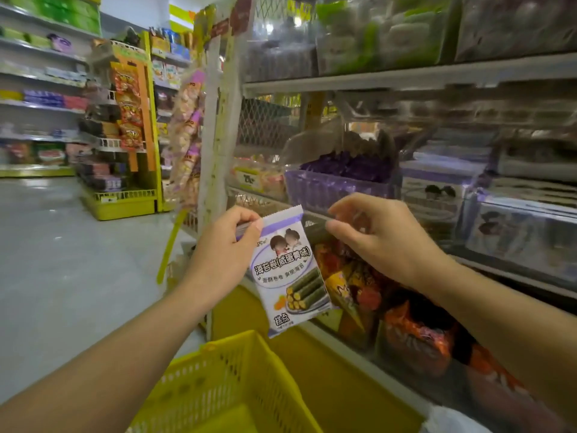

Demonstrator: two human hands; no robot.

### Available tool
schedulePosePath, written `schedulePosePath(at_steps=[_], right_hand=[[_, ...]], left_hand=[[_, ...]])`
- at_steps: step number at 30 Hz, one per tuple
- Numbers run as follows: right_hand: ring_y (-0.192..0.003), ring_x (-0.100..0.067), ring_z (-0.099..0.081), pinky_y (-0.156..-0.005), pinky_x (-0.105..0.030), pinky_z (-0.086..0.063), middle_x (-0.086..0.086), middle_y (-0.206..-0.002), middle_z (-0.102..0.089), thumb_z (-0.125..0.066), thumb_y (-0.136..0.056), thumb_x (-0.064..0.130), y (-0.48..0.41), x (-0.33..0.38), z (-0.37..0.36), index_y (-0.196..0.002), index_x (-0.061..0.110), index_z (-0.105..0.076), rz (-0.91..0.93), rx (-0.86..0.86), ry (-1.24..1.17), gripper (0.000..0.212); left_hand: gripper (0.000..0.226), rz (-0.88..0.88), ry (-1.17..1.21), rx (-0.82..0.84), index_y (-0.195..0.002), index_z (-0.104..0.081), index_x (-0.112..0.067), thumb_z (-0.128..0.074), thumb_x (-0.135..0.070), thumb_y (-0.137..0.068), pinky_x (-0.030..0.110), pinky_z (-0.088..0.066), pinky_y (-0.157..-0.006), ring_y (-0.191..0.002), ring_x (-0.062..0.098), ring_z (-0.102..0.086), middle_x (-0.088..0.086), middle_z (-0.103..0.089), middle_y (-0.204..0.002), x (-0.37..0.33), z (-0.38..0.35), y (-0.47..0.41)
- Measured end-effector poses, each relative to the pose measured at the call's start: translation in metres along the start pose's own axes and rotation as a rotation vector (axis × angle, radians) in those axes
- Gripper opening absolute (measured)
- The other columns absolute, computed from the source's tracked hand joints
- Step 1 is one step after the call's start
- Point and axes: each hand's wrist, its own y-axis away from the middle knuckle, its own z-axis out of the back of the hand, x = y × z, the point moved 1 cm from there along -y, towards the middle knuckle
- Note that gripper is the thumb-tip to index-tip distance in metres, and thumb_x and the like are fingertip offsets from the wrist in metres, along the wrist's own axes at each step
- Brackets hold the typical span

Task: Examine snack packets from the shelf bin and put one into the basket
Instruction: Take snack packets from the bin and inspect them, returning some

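Observation:
My left hand (228, 245) pinches the top left corner of a white and purple snack packet (290, 273) that shows seaweed rolls. The packet hangs upright in front of the shelf. My right hand (374, 235) is just to its right, fingers curled near the packet's top right corner, with nothing clearly held. Behind both hands stands a clear shelf bin (337, 185) full of purple packets. The yellow basket (231, 379) sits low in view, under the packet and to the left.
Orange and dark snack bags (415, 332) fill the lower shelf at right. More clear bins (515, 226) line the shelves. A yellow display rack (125, 201) stands down the aisle at left, with grey floor (46, 260) between.

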Motion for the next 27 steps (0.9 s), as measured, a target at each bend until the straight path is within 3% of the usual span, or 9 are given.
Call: schedulePosePath(at_steps=[1, 3, 7, 12, 15, 17, 19, 23, 27], right_hand=[[-0.081, 0.005, -0.061, -0.072, -0.01, -0.048, 0.019, -0.09, -0.065, -0.062, -0.081, 0.054, 0.002, 0.004, -0.019, -0.112, 0.027, -0.063, -0.065, 0.11, -0.101, 0.041], [-0.093, 0.002, -0.065, -0.086, -0.024, -0.053, 0.012, -0.106, -0.069, -0.06, -0.075, 0.061, 0.005, 0.008, -0.057, -0.125, 0.024, -0.057, -0.146, 0.295, -0.321, 0.063], [-0.095, -0.01, -0.07, -0.081, -0.024, -0.054, 0.0, -0.104, -0.074, -0.063, -0.091, 0.022, 0.005, 0.009, -0.114, -0.11, 0.013, -0.064, -0.186, 0.381, -0.727, 0.02], [-0.09, -0.016, -0.072, -0.074, -0.026, -0.056, -0.005, -0.1, -0.075, -0.062, -0.092, 0.015, -0.002, -0.001, -0.162, -0.105, 0.01, -0.064, -0.307, 0.373, -0.961, 0.014], [-0.086, -0.017, -0.072, -0.073, -0.031, -0.058, -0.003, -0.097, -0.076, -0.061, -0.092, 0.019, 0.004, -0.009, -0.187, -0.109, 0.009, -0.063, -0.396, 0.298, -1.035, 0.021], [-0.081, -0.014, -0.072, -0.069, -0.031, -0.058, -0.001, -0.093, -0.076, -0.06, -0.091, 0.02, 0.01, -0.014, -0.201, -0.109, 0.012, -0.063, -0.461, 0.267, -1.09, 0.02], [-0.082, -0.012, -0.072, -0.066, -0.026, -0.057, 0.002, -0.094, -0.076, -0.059, -0.091, 0.022, 0.014, -0.021, -0.208, -0.11, 0.017, -0.062, -0.46, 0.29, -1.084, 0.02], [-0.095, -0.018, -0.071, -0.076, -0.03, -0.058, 0.0, -0.11, -0.073, -0.055, -0.086, 0.041, 0.019, -0.036, -0.207, -0.119, 0.027, -0.06, -0.447, 0.417, -1.112, 0.036], [-0.092, -0.019, -0.071, -0.074, -0.033, -0.058, 0.002, -0.112, -0.072, -0.048, -0.096, 0.029, 0.024, -0.038, -0.205, -0.119, 0.033, -0.057, -0.446, 0.475, -1.142, 0.024]], left_hand=[[0.022, 0.018, 0.001, 0.0, -0.078, -0.056, -0.032, -0.056, -0.02, -0.096, 0.006, -0.04, -0.05, -0.059, -0.011, -0.056, -0.011, -0.063, -0.073, 0.005, 0.004, 0.004], [0.02, 0.054, 0.015, 0.009, -0.079, -0.057, -0.031, -0.056, -0.02, -0.096, 0.009, -0.041, -0.05, -0.059, -0.009, -0.058, -0.01, -0.065, -0.074, 0.018, 0.011, 0.011], [0.017, 0.133, 0.06, 0.012, -0.082, -0.059, -0.029, -0.057, -0.019, -0.096, 0.013, -0.047, -0.051, -0.059, -0.005, -0.062, -0.008, -0.066, -0.076, 0.046, 0.022, 0.019], [0.011, 0.349, 0.362, -0.043, -0.105, -0.061, -0.022, -0.058, -0.021, -0.095, 0.021, -0.055, -0.056, -0.071, 0.006, -0.069, -0.001, -0.068, -0.095, 0.081, 0.024, 0.018], [0.013, 0.534, 0.53, 0.056, -0.106, -0.063, -0.018, -0.058, -0.02, -0.093, 0.028, -0.058, -0.066, -0.077, 0.01, -0.071, -0.003, -0.074, -0.092, 0.1, 0.016, 0.021], [0.012, 0.579, 0.558, 0.129, -0.103, -0.065, -0.017, -0.056, -0.017, -0.095, 0.025, -0.058, -0.062, -0.077, 0.009, -0.072, -0.004, -0.077, -0.089, 0.109, 0.01, 0.026], [0.013, 0.602, 0.594, 0.148, -0.104, -0.064, -0.018, -0.054, -0.014, -0.096, 0.022, -0.056, -0.058, -0.075, 0.009, -0.072, -0.006, -0.077, -0.087, 0.115, 0.004, 0.032], [0.019, 0.593, 0.648, 0.183, -0.109, -0.06, -0.024, -0.053, -0.013, -0.096, 0.023, -0.056, -0.06, -0.08, 0.01, -0.073, -0.008, -0.076, -0.093, 0.12, -0.001, 0.039], [0.026, 0.563, 0.624, 0.225, -0.11, -0.06, -0.032, -0.05, -0.01, -0.098, 0.026, -0.056, -0.064, -0.088, 0.015, -0.073, -0.004, -0.075, -0.099, 0.122, -0.004, 0.046]])
